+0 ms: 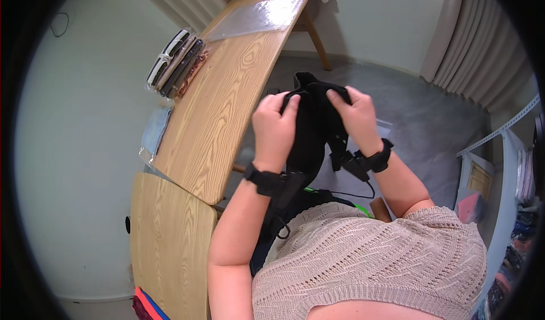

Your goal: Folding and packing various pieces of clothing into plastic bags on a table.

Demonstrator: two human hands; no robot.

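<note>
Black cloth (314, 128) hangs at the centre of the frame, its long axis running top to bottom. Left hand (274, 128) and right hand (355, 115) both pinch its upper edge from either side, level and equally near, beside the table (218, 110).

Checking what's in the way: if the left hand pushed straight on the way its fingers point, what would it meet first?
The left hand already grips the black garment; pushed on, it would probably meet the right hand behind that fabric, though depth is unclear.
</note>
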